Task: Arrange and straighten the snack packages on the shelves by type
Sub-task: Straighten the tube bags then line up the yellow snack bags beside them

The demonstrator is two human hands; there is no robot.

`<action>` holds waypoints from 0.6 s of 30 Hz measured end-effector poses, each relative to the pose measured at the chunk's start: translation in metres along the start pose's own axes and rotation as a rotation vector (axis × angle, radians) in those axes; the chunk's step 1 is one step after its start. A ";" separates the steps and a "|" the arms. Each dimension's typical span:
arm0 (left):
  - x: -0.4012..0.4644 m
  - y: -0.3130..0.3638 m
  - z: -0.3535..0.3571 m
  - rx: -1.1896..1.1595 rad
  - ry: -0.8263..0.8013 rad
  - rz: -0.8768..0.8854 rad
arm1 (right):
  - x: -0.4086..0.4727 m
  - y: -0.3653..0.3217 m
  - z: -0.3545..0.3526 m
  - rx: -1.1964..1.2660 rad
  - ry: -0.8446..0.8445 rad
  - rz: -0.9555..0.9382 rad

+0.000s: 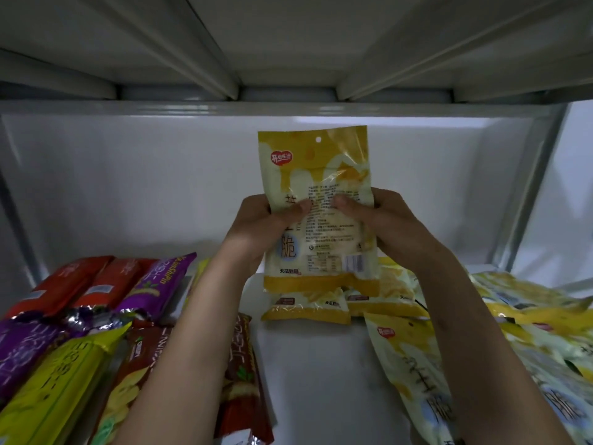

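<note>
— So, what are the hands doing?

— Both are holding one yellow bag (pixel 316 200) up in the air. The left hand (pixel 266 226) grips its left side, with the thumb curled over the front. The right hand (pixel 385 226) grips the right side the same way. The bag stands up straight, with its top near the back wall (pixel 128 175).

— Which step is this, do you think?

— I think it is the sorting step. The bag is picked up but not put down yet. It looks like the same kind as the small yellow bags (pixel 308 308) lying flat just under it, and the big messy pile of yellow bags (pixel 529 316) on the right.

— So where should it go next?

— My guess is down with the yellow ones, laid flat and lined up. The hands need to lower it gently so it does not knock the small bags crooked.

— Is there room to move?

— Yes, some. A bare white strip of shelf (pixel 314 374) runs down the middle, between the arms. On the left lie long red packs (pixel 70 284), purple packs (pixel 154 281) and a green-yellow pack (pixel 57 380), close together. A dark red pack (pixel 240 364) lies just beside the left arm.

— Anything to watch out for?

— The shelf above (pixel 288 104) hangs low, so lifting the bag higher might bump it. The metal post (pixel 532 187) stands at the right side.
</note>
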State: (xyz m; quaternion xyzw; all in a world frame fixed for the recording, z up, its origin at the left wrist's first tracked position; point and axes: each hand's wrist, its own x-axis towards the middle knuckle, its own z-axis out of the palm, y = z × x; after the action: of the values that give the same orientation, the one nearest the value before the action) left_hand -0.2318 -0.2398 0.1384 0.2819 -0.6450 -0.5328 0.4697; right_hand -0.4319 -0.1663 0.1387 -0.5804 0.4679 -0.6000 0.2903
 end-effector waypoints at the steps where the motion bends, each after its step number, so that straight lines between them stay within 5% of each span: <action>1: 0.000 0.000 0.000 0.001 0.017 0.011 | -0.002 -0.001 0.000 -0.034 -0.041 0.019; 18: -0.006 0.003 0.008 -0.024 -0.064 -0.020 | -0.009 -0.007 -0.007 -0.052 -0.086 0.075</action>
State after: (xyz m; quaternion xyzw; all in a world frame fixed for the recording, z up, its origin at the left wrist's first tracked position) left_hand -0.2366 -0.2301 0.1397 0.2657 -0.6502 -0.5540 0.4469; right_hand -0.4356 -0.1545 0.1416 -0.5951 0.4918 -0.5509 0.3171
